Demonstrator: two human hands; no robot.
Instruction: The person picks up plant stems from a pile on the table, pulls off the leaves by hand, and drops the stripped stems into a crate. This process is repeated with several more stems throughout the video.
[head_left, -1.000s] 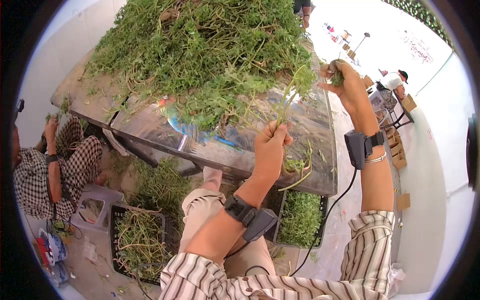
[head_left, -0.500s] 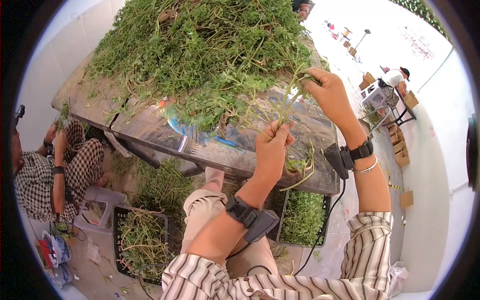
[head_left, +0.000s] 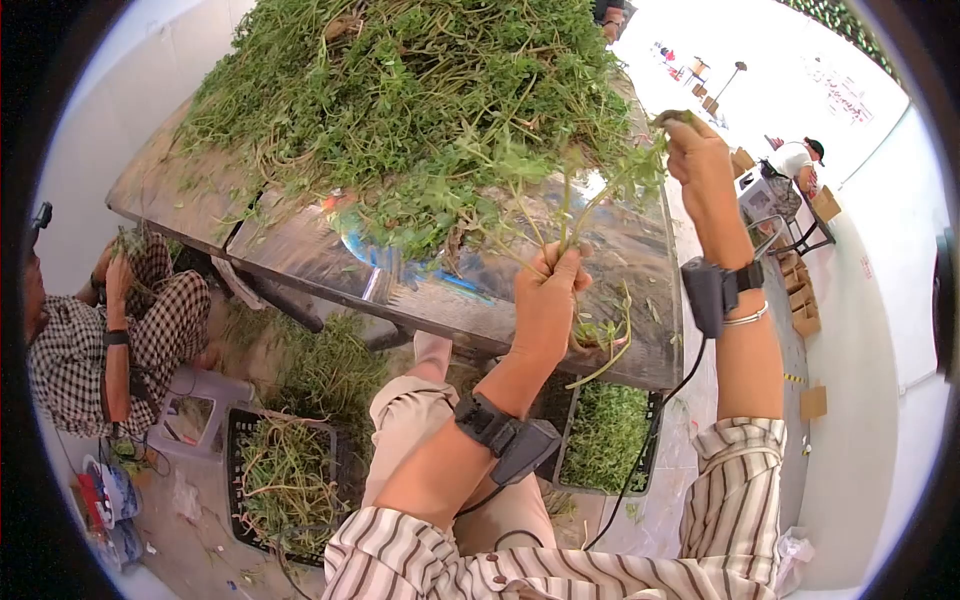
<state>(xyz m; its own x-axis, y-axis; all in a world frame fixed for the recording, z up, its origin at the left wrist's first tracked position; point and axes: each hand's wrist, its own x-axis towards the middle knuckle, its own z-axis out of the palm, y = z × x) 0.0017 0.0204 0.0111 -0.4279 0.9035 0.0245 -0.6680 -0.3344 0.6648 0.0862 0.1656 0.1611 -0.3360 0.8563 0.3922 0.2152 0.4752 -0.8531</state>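
Observation:
A large heap of leafy green stems [head_left: 400, 90] lies on the worn wooden table [head_left: 330, 270]. My left hand [head_left: 549, 295] pinches the lower ends of several green stems [head_left: 566, 215] above the table's near edge; their leafy tops spread up and outward. Up and to the right, my right hand [head_left: 700, 160] is closed, with a small dark, wilted leaf bit [head_left: 675, 118] at its fingertips. A few loose stems [head_left: 600, 335] lie near the table's front right corner, just beyond my left hand.
Below the table's edge stands a black crate of green leaves [head_left: 605, 435]. Another black crate [head_left: 285, 480] of stems is lower left, beside a stool [head_left: 195, 410]. A person in checkered clothes [head_left: 85, 350] sits at left. Another person [head_left: 795, 160] is far right.
My right hand has moved up and to the right, away from the stems, with the leaf bit at its fingertips. My left hand has stayed nearly in place, holding the stems.

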